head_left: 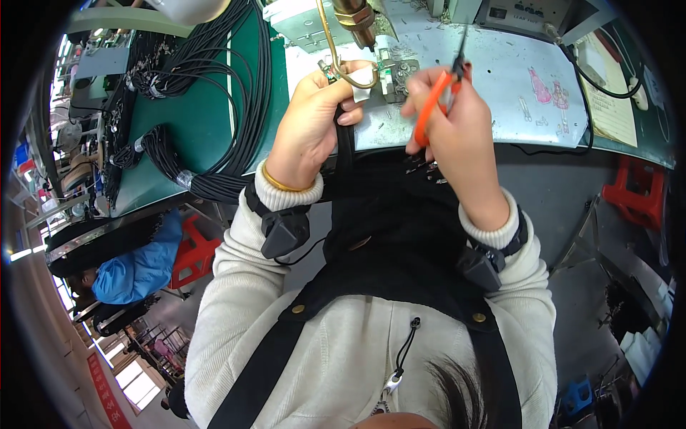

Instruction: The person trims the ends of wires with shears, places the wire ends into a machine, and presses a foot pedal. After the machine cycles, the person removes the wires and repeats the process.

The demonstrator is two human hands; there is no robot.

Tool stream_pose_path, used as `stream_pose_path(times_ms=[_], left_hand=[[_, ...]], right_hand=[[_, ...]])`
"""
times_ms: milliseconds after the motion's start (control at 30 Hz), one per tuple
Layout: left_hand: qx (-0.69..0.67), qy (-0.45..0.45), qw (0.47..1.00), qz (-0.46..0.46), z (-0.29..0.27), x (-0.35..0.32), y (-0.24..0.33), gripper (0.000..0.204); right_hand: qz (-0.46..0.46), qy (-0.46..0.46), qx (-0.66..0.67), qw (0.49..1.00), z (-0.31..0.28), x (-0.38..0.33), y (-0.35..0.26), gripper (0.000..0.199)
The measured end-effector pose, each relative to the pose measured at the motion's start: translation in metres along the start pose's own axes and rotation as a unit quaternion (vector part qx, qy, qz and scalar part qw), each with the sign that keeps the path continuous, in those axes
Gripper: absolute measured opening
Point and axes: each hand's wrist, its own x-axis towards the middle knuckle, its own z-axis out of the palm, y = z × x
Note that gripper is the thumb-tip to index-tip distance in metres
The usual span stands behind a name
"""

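Seen from above at a workbench [500, 86]: the left hand [314, 114] grips a black cable [344, 143] end by a small jig [391, 71]. The right hand [446, 107], fingers closed on orange-handled snips [436, 96], hovers just beside. Trimming looks underway; cable bundles [214, 107] lie to the left

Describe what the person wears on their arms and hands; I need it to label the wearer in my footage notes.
Both arms are in cream knit sleeves with ribbed cuffs. The left hand is bare, with a thin gold bangle at the wrist. The right hand is bare too. Behind each cuff sits a black strap carrying a black boxy device, the left one with a thin black cable trailing from it.
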Motion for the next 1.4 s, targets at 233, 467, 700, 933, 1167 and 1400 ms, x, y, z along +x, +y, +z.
stream_pose_path(times_ms=[233, 467, 700, 933, 1167, 1400], left_hand=[[0.037, -0.012, 0.999, -0.011, -0.003, 0.008, 0.008, 0.018], [0.021, -0.038, 0.999, -0.006, -0.006, 0.01, 0.009, 0.011], [0.042, -0.002, 0.999, 0.006, -0.001, 0.005, 0.008, 0.008], [0.056, 0.004, 0.998, 0.004, 0.0, 0.004, 0.009, 0.011], [0.046, -0.012, 0.999, 0.007, 0.004, -0.022, 0.009, 0.014], [0.18, 0.075, 0.981, 0.017, 0.014, -0.067, -0.007, 0.014]], right_hand=[[0.02, -0.066, 0.022, 0.997, -0.001, 0.038, 0.01, 0.021], [0.01, -0.071, 0.051, 0.996, 0.001, 0.037, 0.014, 0.018], [-0.012, -0.049, 0.021, 0.999, 0.003, 0.036, 0.021, 0.016], [-0.011, -0.038, 0.045, 0.998, 0.005, 0.036, 0.019, 0.016], [0.01, -0.061, 0.095, 0.994, 0.004, 0.011, 0.009, 0.015], [-0.085, -0.073, 0.004, 0.994, 0.005, -0.03, 0.021, 0.011]])
